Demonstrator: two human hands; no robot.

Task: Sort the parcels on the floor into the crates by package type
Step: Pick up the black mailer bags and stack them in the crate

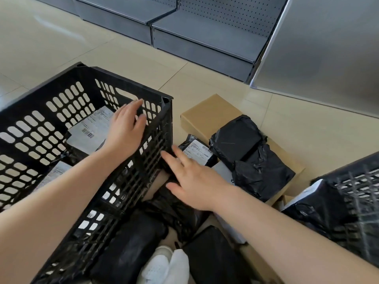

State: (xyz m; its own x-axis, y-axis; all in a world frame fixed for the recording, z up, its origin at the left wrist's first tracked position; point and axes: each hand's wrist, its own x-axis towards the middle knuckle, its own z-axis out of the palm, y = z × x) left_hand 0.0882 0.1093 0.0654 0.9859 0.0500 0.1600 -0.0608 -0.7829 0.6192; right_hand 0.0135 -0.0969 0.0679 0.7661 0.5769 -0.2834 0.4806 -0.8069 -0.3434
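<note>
Since the right hand (194, 179) hovers flat with fingers spread and gripping nothing, next pick is probably the crumpled black poly bag (174, 206) directly under its palm. Looks soft, light, slick film; judged to sag if pinched at one corner, so grab across the bunched middle. Its long axis runs roughly from the person's side away toward the fingertips.

Nearer than both hands: two more black poly parcels (131, 249), flatter and tauter, long axes angled up-right.

Left hand (127, 128) is open too, fingers straight, reaching over the left crate (143, 160) rim, holding nothing. Under it inside the crate lies a grey mailer (92, 130), label up.

Just past the right fingertips: small black labelled mailer (196, 150), label up, long axis pointing away-right. Right of that, a bulky black-wrapped parcel (250, 156) sits on a cardboard box (209, 113); box looks rigid, best taken by its two long edges, long axis running away-left to near-right.

Far right of the right forearm: second crate (356, 193), black bags inside.
</note>
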